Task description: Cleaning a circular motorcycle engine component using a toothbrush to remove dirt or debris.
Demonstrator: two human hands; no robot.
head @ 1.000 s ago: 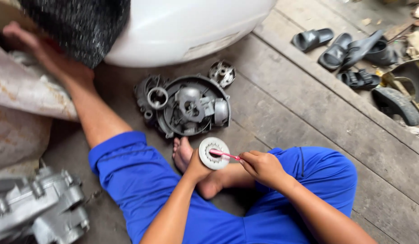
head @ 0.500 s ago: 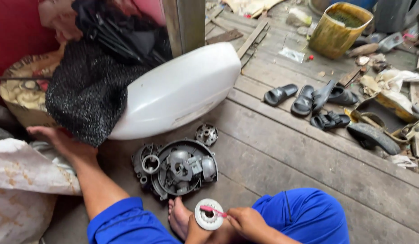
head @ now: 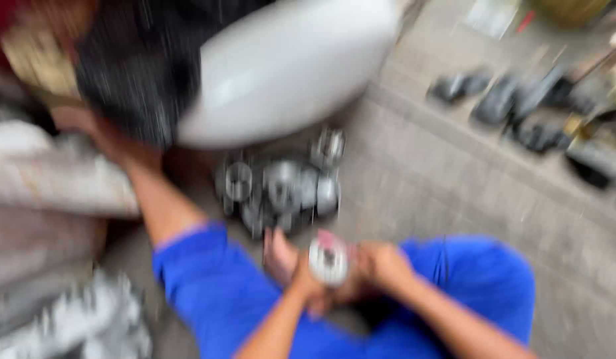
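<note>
The picture is heavily blurred, so fine detail is lost. The left hand (head: 306, 282) is closed around a small round white disc (head: 328, 259), holding it up just in front of the person's bare foot (head: 279, 256). The right hand (head: 382, 266) sits just beside the disc on its right, fingers curled toward it; whether it pinches anything cannot be told through the blur. Both hands rest above the blue trousers (head: 215, 292) of the seated person.

Taking the disc as the landmark: just beyond it on the wooden floor (head: 414, 179) lies a dark round metal engine cover (head: 278, 189), with a smaller round metal part (head: 328, 146) at its far right edge. Farther beyond sits a large smooth white panel (head: 288, 66). Far to the upper right of the disc is a row of dark sandals (head: 507, 100). To the lower left lies a grey metal casing (head: 68, 326). No labels or packages can be made out.
</note>
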